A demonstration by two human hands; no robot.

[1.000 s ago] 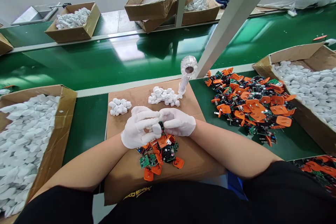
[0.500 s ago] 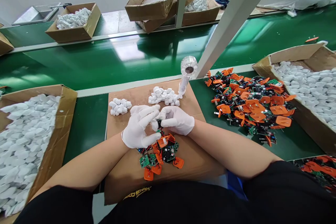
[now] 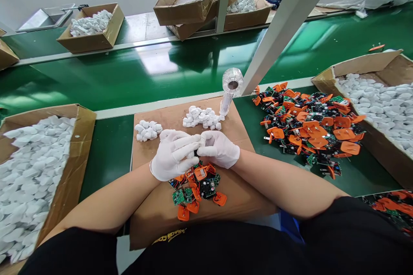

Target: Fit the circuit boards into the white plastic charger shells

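Observation:
My left hand (image 3: 176, 154) and my right hand (image 3: 217, 149), both in white gloves, meet over the cardboard sheet (image 3: 238, 189). Their fingers close around a small part, mostly hidden; a bit of white and a dark piece show between the fingertips. Just below the hands lies a small heap of circuit boards with orange plug plates (image 3: 196, 189). Beyond them on the cardboard sit two groups of small white plastic pieces, one pile (image 3: 202, 117) in the middle and another pile (image 3: 147, 130) to the left. A clear plastic handheld fan (image 3: 232, 84) stands behind the middle pile.
A large heap of orange plug plates with circuit boards (image 3: 312, 126) covers the green surface at right. Cardboard boxes of white shells stand at left (image 3: 85, 150) and right (image 3: 364, 66). A slanted grey post (image 3: 277, 25) rises behind the fan. More boxes (image 3: 187, 13) line the back shelf.
The fingers of my left hand have drawn in closer toward my right hand, covering more of the part between them. The heaps and boxes stay in place.

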